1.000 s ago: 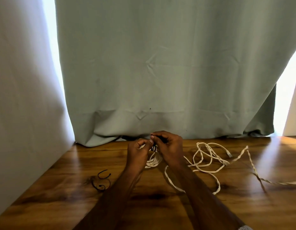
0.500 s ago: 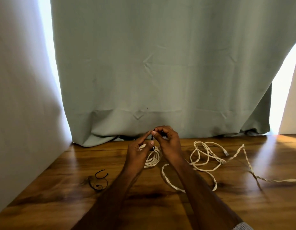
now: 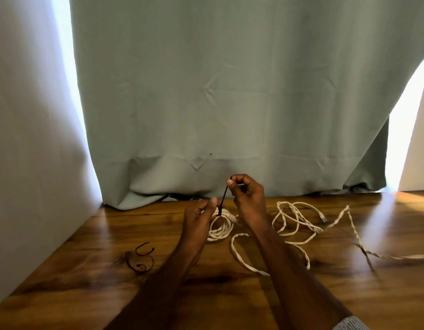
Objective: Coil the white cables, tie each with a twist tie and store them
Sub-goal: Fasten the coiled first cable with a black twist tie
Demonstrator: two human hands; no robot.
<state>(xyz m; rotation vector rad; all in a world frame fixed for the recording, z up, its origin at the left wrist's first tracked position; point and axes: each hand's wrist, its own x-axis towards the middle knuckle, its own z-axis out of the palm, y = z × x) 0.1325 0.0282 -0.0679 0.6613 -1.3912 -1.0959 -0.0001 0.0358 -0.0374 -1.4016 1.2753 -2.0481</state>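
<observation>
Right hand [image 3: 248,198] pinched the upper end of one black twist tie [image 3: 224,196], drawn taut and upright. Its lower end wrapped the far side of a coil [image 3: 221,226] of white cable. Left hand [image 3: 198,219] gripped the coil's left edge, thumb raised near the tie. One coil, on the wooden table [image 3: 230,294]. One loose cable [image 3: 299,222] sprawled just right of the hands. Two spare ties [image 3: 143,257] lay curled to the left. One green curtain [image 3: 230,91] hung behind.

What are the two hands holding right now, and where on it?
The right hand pinches the black twist tie at its upper end; the left hand grips the white cable coil at its left side.
</observation>
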